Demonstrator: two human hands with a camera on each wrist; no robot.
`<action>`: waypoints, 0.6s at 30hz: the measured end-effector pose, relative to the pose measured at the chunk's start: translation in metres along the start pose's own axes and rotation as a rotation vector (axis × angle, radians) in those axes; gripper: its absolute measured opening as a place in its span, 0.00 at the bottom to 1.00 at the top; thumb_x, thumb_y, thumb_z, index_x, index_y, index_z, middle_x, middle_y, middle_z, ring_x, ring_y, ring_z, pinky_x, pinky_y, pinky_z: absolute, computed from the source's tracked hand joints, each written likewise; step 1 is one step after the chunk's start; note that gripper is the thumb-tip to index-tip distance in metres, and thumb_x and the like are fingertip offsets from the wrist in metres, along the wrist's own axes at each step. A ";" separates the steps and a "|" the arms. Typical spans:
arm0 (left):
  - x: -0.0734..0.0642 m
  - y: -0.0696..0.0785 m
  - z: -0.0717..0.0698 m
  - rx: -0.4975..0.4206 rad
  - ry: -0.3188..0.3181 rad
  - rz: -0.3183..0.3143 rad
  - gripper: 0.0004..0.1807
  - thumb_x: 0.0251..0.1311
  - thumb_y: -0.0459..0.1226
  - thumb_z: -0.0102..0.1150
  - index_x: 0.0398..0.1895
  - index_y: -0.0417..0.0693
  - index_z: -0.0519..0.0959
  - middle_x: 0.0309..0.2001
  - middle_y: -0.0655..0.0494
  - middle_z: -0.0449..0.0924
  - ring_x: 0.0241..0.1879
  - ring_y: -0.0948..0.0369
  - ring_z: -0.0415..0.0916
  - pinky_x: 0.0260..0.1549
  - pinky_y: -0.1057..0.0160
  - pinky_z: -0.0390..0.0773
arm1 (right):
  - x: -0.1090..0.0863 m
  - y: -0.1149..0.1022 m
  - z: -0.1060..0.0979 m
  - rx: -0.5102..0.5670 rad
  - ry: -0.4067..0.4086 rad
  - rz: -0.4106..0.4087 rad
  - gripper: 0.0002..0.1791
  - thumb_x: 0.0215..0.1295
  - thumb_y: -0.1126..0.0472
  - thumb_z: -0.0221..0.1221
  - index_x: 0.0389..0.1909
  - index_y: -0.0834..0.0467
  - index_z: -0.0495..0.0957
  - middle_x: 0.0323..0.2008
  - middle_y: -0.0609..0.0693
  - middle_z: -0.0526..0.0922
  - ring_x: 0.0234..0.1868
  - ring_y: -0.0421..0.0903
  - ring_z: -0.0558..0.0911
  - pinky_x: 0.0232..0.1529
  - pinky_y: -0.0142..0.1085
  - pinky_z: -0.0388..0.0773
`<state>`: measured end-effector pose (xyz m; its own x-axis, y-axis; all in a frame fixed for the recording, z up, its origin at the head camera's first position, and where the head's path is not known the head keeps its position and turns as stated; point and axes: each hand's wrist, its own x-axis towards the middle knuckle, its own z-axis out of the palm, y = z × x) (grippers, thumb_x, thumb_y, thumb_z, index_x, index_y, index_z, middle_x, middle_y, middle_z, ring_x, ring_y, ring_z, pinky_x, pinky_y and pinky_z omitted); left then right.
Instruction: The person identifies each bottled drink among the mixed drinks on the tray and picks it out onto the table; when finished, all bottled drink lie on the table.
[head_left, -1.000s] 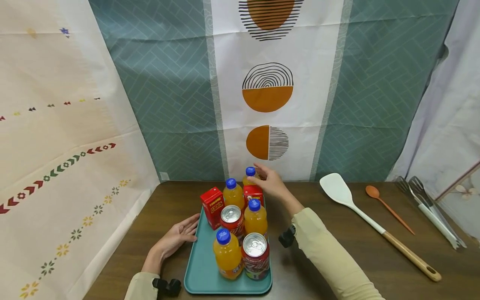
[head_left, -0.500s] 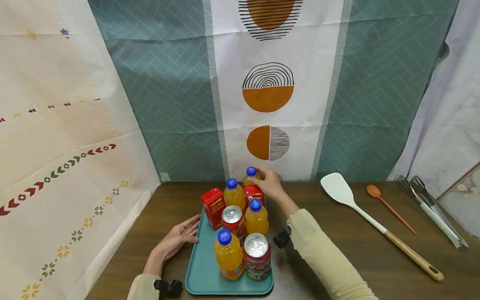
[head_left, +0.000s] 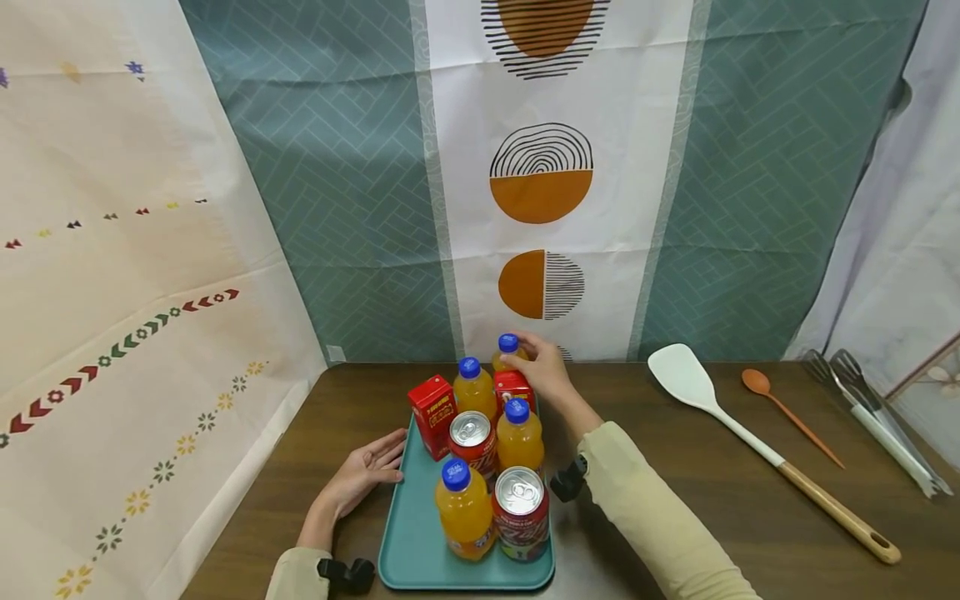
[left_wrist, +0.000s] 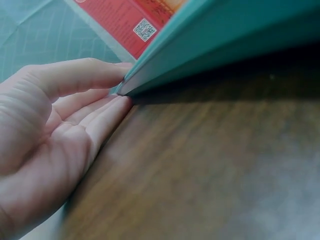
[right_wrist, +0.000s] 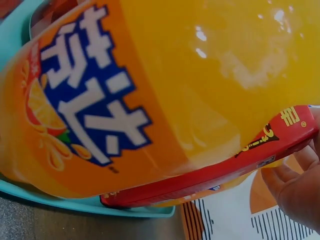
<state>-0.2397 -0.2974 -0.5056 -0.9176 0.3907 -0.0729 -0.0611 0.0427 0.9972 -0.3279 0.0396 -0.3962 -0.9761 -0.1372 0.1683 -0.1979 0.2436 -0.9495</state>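
A teal tray bears several drinks. My left hand is at its left edge; in the left wrist view, the thumb lies over the rim and the other fingers below, pinching it. At the tray's far end, my right hand grips an orange soda bottle near its blue cap. A red drink carton hides that bottle's lower part. In the right wrist view, a nearer orange soda bottle fills most of the picture, with the right hand partly showing behind the red carton.
Another red carton, two soda cans and more orange soda bottles stand close together on the tray. A white spatula, an orange spoon and metal tongs lie on the right. A patterned cloth hangs behind the table.
My right hand's fingers have drawn in around the far bottle from a more spread pose. The left hand stays at the tray rim. The whole head view has shifted slightly.
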 end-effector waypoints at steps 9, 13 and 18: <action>-0.002 -0.003 0.003 0.005 0.002 -0.003 0.45 0.60 0.27 0.60 0.75 0.30 0.45 0.76 0.31 0.42 0.64 0.75 0.69 0.59 0.73 0.74 | -0.005 0.001 0.000 0.002 0.019 0.025 0.27 0.65 0.59 0.62 0.64 0.57 0.73 0.60 0.59 0.80 0.57 0.58 0.81 0.57 0.48 0.81; -0.003 -0.002 0.001 -0.001 -0.009 -0.004 0.45 0.60 0.27 0.60 0.75 0.29 0.44 0.76 0.31 0.41 0.63 0.77 0.69 0.58 0.73 0.75 | -0.004 0.002 0.001 0.008 0.014 0.040 0.27 0.65 0.59 0.62 0.65 0.57 0.73 0.60 0.59 0.79 0.57 0.57 0.80 0.57 0.47 0.81; 0.000 0.002 -0.001 0.037 -0.001 0.007 0.44 0.61 0.28 0.59 0.75 0.30 0.46 0.76 0.31 0.43 0.67 0.70 0.69 0.58 0.73 0.75 | -0.001 0.000 -0.001 0.033 0.017 0.044 0.26 0.65 0.59 0.62 0.64 0.57 0.73 0.60 0.59 0.80 0.56 0.58 0.81 0.56 0.47 0.81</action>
<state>-0.2407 -0.2985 -0.5040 -0.9178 0.3916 -0.0658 -0.0397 0.0742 0.9965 -0.3271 0.0410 -0.3957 -0.9852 -0.1109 0.1307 -0.1524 0.2176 -0.9641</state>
